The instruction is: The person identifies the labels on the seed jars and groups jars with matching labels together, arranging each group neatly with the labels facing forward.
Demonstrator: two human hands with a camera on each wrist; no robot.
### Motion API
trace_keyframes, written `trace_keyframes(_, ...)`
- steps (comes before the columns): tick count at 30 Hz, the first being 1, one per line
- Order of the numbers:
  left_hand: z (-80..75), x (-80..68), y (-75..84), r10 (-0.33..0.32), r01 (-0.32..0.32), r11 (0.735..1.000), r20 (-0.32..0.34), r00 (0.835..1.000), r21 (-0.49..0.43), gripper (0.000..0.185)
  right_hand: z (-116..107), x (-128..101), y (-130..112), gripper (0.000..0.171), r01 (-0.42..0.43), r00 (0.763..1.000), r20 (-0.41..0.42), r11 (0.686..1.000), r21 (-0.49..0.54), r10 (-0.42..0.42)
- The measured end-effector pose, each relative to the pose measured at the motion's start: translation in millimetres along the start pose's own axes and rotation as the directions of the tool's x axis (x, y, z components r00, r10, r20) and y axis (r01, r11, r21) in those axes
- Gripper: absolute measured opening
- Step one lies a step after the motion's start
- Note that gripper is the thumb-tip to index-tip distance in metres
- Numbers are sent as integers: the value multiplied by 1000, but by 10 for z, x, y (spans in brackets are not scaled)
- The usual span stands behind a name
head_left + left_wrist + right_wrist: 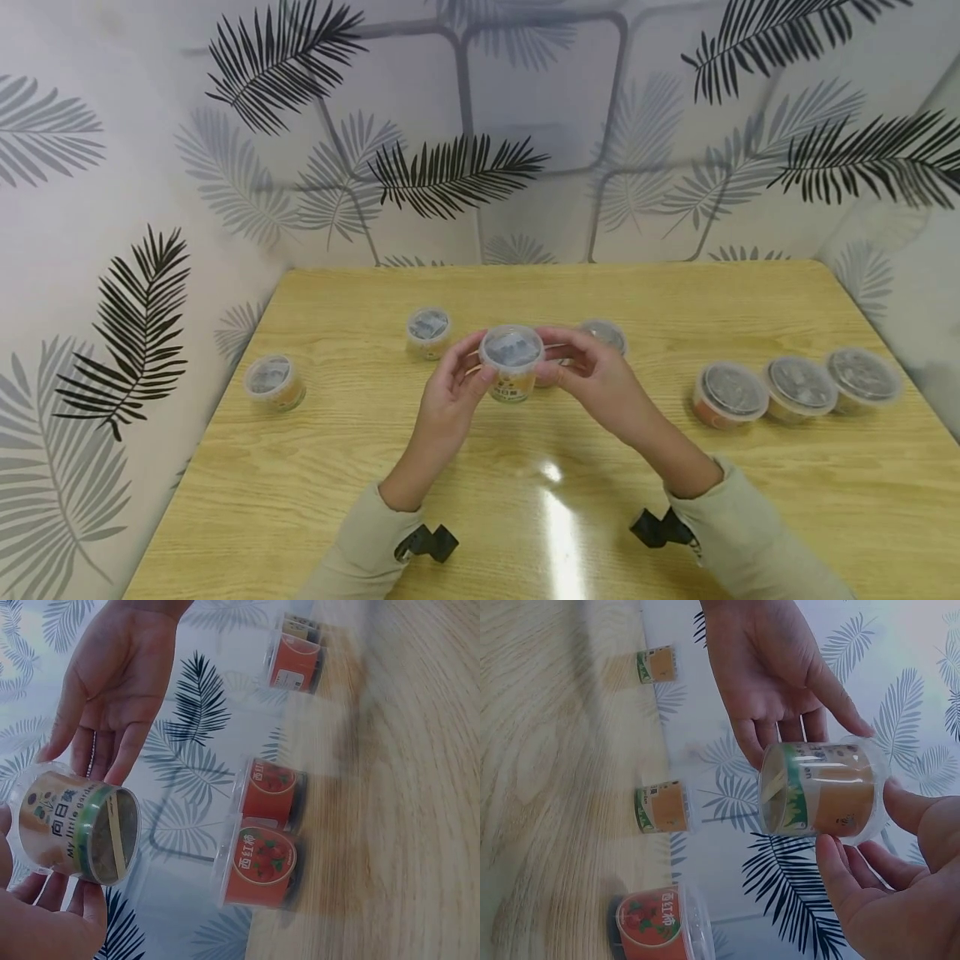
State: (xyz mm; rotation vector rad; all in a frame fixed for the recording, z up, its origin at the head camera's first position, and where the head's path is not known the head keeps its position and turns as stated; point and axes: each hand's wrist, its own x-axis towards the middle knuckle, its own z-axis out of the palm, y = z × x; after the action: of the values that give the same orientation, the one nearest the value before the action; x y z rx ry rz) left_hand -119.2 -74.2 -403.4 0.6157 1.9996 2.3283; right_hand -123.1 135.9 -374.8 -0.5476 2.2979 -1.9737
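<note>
— Clear plastic, that was the tub point(512, 362): a small round pot with a see-through lid, a tan paper label and a green band near its base. It was up off the wooden table point(525, 508), held above the middle of it.

— And the hands?

— Both were on it. The left hand point(447, 392) had its fingers curled against one side, and the right hand point(592, 375) pinched the other side between thumb and fingertips. So each was clamped on the tub, neither loose.

— How should it have been handled?

— I'd judge the walls thin and smooth, so a light squeeze at the rim, where the plastic is stiffest, would have suited; pressing mid-wall might have buckled it or popped the lid.

— What lay around?

— Two like tubs with tan labels point(427, 332) point(274, 382) stood to the left, well apart. A row of three red-labelled tubs point(797, 388) sat at the right, rims touching or nearly so; the head view was too soft to tell. One more pot point(603, 335) stood just behind the right hand.
</note>
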Motion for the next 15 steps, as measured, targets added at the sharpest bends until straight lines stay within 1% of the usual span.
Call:
trace_keyframes(4,3,3,-13,-10,10,1000,-5,1000,-3,47,48,7,23,49,33,999,28,998,59,-35)
trace_keyframes(7,5,6,2,-29,29,999,-14,999,23,49,84,10,35,55,39,998,47,996,83,-43)
trace_keyframes(13,43,-16,173,-76,79,994,-32,997,70,50,143,11,63,61,24,998,61,997,80,-29)
trace_keyframes(15,46,-22,185,-83,85,993,-27,996,76,51,159,14,75,63,17,998,62,997,70,-22)
